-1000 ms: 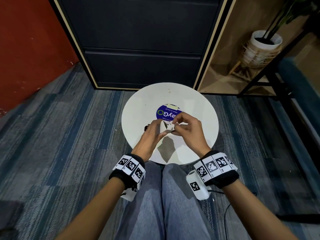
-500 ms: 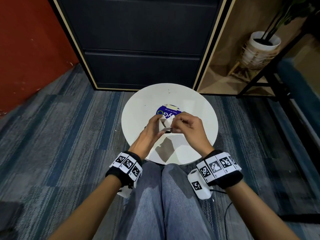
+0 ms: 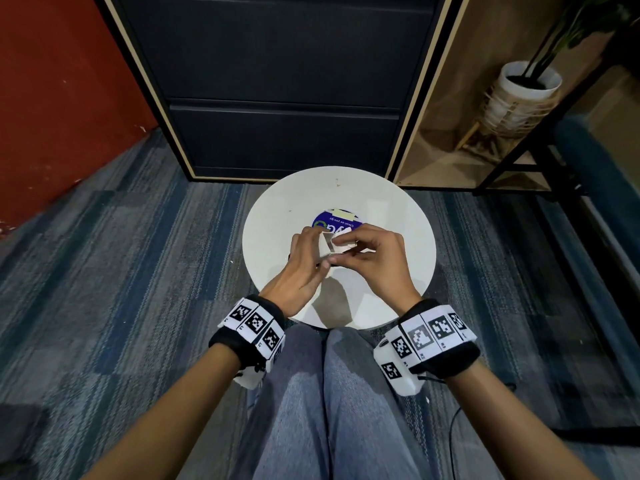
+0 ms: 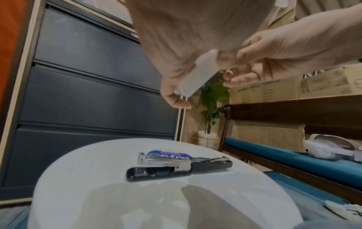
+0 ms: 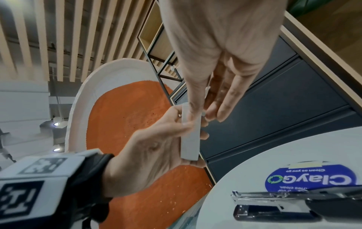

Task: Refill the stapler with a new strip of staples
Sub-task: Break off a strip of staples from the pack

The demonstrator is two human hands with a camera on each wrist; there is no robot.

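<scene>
**Staple Box Held Above the Opened Stapler**

I am holding a small white staple box (image 4: 197, 75) in the air over the round white surface (image 3: 277, 216), with both hands meeting at it. My left hand (image 3: 301, 268) is gripping the box, thumb on one face and curled fingers on the opposite face; in the right wrist view the box (image 5: 191, 131) is standing nearly upright in that grip. My right hand (image 3: 375, 258) is working at the upper end of the box, with thumb and forefinger pinching there and the remaining fingers (image 5: 229, 96) extending loosely past it. I cannot tell whether a strip of staples is between those fingertips; the spot is too small and partly hidden.

The stapler (image 4: 176, 166) is lying on the surface directly below my hands, untouched by either one. It is swung fully open: the black base is lying flat, the black top cover is folded back toward the right, and the metal staple channel (image 5: 260, 196) is lying exposed between them. Just behind the stapler, a round blue sticker (image 5: 313, 178) is sitting on the surface, with a strip of tape along its far edge.
</scene>
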